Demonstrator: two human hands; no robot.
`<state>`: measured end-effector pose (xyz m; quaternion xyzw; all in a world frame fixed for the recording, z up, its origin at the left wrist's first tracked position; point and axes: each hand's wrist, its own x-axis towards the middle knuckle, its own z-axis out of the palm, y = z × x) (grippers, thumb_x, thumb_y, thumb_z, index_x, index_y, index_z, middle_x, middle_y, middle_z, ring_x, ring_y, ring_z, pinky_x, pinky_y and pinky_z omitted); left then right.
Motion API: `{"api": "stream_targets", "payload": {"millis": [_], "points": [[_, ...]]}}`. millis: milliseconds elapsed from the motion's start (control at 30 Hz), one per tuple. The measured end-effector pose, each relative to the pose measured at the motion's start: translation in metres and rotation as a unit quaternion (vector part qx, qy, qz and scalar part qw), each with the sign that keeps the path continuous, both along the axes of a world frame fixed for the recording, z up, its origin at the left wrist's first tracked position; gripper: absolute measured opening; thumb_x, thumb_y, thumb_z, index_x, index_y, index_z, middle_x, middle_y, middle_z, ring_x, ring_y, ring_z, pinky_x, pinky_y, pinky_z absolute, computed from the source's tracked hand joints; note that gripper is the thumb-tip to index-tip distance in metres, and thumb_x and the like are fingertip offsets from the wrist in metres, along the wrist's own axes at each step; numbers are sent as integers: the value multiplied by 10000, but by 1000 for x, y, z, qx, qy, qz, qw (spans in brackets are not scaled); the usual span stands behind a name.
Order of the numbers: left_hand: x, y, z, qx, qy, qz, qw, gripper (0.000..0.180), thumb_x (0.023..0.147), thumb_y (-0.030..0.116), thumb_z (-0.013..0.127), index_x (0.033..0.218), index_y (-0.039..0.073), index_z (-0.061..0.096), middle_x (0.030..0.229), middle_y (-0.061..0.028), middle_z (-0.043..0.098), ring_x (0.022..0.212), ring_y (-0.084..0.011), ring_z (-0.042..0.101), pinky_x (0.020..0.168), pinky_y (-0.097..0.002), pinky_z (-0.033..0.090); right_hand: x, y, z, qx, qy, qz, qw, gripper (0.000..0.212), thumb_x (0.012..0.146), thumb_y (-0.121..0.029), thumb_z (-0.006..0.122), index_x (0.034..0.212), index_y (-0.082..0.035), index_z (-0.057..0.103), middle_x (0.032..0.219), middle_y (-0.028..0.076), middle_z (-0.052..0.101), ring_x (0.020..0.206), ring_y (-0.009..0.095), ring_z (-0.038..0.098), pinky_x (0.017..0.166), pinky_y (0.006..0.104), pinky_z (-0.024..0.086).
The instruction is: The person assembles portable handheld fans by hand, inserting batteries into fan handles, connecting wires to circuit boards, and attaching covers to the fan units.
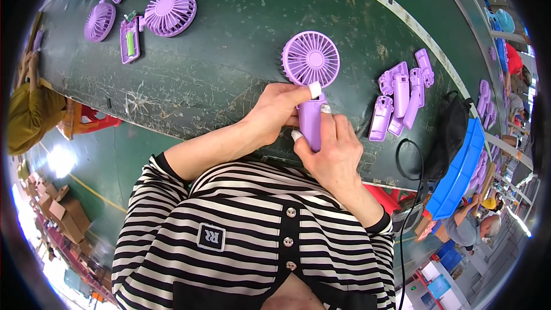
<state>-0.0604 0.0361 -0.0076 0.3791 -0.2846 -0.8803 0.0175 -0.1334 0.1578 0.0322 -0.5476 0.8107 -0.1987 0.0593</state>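
A purple handheld fan (310,123) is between my two hands, its round slatted head (314,59) pointing away from me over the green table. My left hand (275,109) grips it at the neck, the thumb with a white covering on its tip pressed there. Around the lower handle close the fingers of my right hand (334,148), thumb on one side and fingertips on the other. To the right lies a loose pile of purple handle shells (400,93). Farther off at the left are opened fans (170,11) whose handles show green parts (131,43) inside.
The worn green table (229,51) has a pale strip (413,26) along its far side. A black cable (408,218) hangs at the right beside a black bag (450,138) and a blue bin (459,172). Another person's sleeve (34,112) shows at far left.
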Motion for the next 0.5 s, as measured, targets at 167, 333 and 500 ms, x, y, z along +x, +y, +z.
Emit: {"api": "stream_targets", "payload": {"millis": [167,333,500], "points": [[-2,0,2,-21,-15,-3,1000,279,844,193,593,992,-43,563,899,-110,615,794,-190,620,719,-334,518,-1,1,-2,-3,8,3,1000,450,597,-190,692,971,8,538,813,130,512,679,302,553,550,392,469],[1,-2,6,-1,-7,16,1000,276,836,171,602,1005,-44,562,910,-104,613,807,-182,615,729,-327,515,-6,0,-1,-68,11,28,997,535,601,-278,723,1002,19,529,860,124,522,707,266,560,514,355,472],[6,-5,6,-32,14,48,998,270,839,170,588,1020,-29,566,926,-91,619,834,-164,607,757,-308,492,-13,8,-14,-26,-283,-125,950,459,691,-289,718,967,32,542,746,118,576,624,198,577,515,336,468]]}}
